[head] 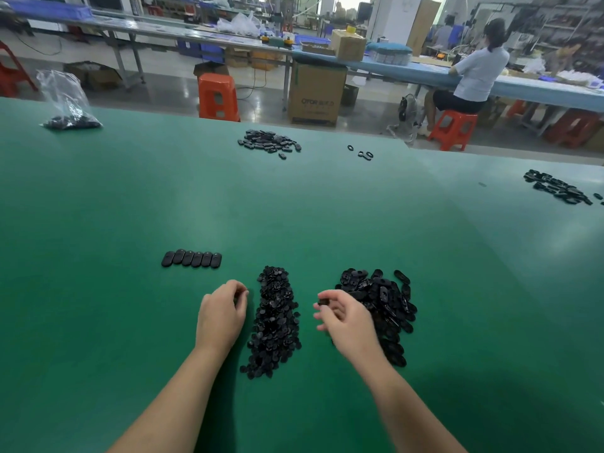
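Fingers of the right hand (pixel 346 318) are pinching a black piece (pixel 323 302) near the front edge of the green counter (pixel 98 289); the left hand (pixel 222 308) is curling, its hold unclear. Round parts (pixel 274 322) are lying heaped between them, oval shells (pixel 389 299) crowding the right.

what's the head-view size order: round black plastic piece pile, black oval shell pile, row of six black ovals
black oval shell pile, round black plastic piece pile: alike, unranked
row of six black ovals: smallest

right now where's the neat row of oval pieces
Head view: the row of black oval pieces lies on the green table, just beyond the left hand.
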`<state>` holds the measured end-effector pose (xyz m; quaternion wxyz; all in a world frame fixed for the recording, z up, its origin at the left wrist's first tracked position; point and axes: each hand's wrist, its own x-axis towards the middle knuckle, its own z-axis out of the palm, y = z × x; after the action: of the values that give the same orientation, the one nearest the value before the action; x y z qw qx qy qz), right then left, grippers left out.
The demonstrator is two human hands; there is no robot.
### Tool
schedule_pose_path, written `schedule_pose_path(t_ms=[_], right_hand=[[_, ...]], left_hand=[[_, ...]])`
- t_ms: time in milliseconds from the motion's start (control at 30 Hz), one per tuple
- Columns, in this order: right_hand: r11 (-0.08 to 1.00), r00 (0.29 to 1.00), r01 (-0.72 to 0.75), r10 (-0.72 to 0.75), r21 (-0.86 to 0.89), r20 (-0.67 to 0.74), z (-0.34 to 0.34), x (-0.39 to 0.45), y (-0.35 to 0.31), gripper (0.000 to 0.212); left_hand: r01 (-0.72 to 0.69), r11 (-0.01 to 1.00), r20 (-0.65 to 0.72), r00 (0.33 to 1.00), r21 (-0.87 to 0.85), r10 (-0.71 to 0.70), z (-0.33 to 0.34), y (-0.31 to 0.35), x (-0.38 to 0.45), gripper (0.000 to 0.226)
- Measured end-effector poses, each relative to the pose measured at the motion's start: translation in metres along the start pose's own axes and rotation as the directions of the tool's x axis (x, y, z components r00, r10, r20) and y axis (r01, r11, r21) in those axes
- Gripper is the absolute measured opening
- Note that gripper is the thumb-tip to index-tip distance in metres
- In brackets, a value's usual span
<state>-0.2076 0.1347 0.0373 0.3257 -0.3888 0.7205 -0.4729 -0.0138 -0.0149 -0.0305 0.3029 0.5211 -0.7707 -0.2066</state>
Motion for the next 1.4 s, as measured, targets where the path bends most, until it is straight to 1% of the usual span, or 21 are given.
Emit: schedule_pose_path(t_ms=[100,167,267,367,433,533,600,700,800,933,1000,1133,1233,1400], right_hand=[[0.985,0.998,-0.03,0.039,0.171,-0.053,0.026,0.004,0.004,0.017],[0.968,0.99,-0.053,0.083,0.245,-0.113,0.039,0.008,0.008,0.016],[0.971,0.974,-0.055,0.103,0.232,-0.202,0.055,0.012,0.014,0.019],[0.969,0.965,-0.063,0.12,0.237,-0.234,0.065,0.017,0.016,0.026],[0.973,0.96,-0.071,0.126,0.219,-0.25,0.069,0.019,0.018,0.022],[0.986,0.958,-0.047,0.091,0.161,-0.273,0.072,0.019,0.022,0.014],[0.991,0.957,-0.017,0.054,0.132,-0.286,0.074,0.017,0.025,0.013],[0.994,0.951,0.02,0.014,0.109,-0.309,0.076,0.017,0.028,0.013],[0.991,0.946,0.037,0.006,0.129,-0.324,0.076,0.017,0.029,0.014],[0.985,0.93,0.021,0.045,0.174,-0.366,0.075,0.014,0.029,0.018],[0.987,0.927,-0.004,0.064,0.161,-0.369,0.075,0.015,0.028,0.021],[0.973,0.94,-0.047,0.12,0.226,-0.319,0.078,0.018,0.027,0.02],[0.97,0.953,-0.049,0.117,0.239,-0.279,0.08,0.019,0.029,0.016],[0.972,0.97,-0.052,0.104,0.231,-0.218,0.079,0.017,0.029,0.017]], left_hand=[[-0.008,1.0,0.008,1.0,-0.018,0.008,-0.001,0.001,-0.001,0.004],[0.007,1.0,0.013,1.0,-0.028,-0.007,-0.001,0.001,-0.001,0.003],[0.039,0.997,0.009,0.999,-0.061,-0.039,-0.002,0.001,0.0,0.003],[0.067,0.993,0.003,0.998,-0.093,-0.067,-0.004,0.001,0.001,0.003],[0.083,0.991,0.003,0.997,-0.108,-0.083,-0.004,0.002,0.0,0.004],[0.092,0.985,-0.01,0.996,-0.144,-0.094,-0.004,0.001,0.0,0.008],[0.094,0.981,-0.022,0.995,-0.17,-0.099,-0.004,0.001,0.001,0.016],[0.083,0.983,-0.021,0.996,-0.163,-0.088,-0.004,0.001,0.001,0.025],[0.078,0.986,-0.02,0.996,-0.15,-0.082,-0.004,0.001,0.002,0.025],[0.084,0.986,-0.016,0.996,-0.146,-0.088,-0.004,0.001,0.001,0.024],[0.086,0.986,-0.015,0.996,-0.144,-0.089,-0.005,0.001,0.001,0.024],[0.092,0.986,-0.001,0.996,-0.142,-0.093,-0.004,0.0,0.002,0.023],[0.104,0.984,0.014,0.995,-0.147,-0.103,-0.003,-0.001,0.003,0.022],[0.122,0.982,0.024,0.992,-0.147,-0.12,-0.003,-0.001,0.003,0.021]])
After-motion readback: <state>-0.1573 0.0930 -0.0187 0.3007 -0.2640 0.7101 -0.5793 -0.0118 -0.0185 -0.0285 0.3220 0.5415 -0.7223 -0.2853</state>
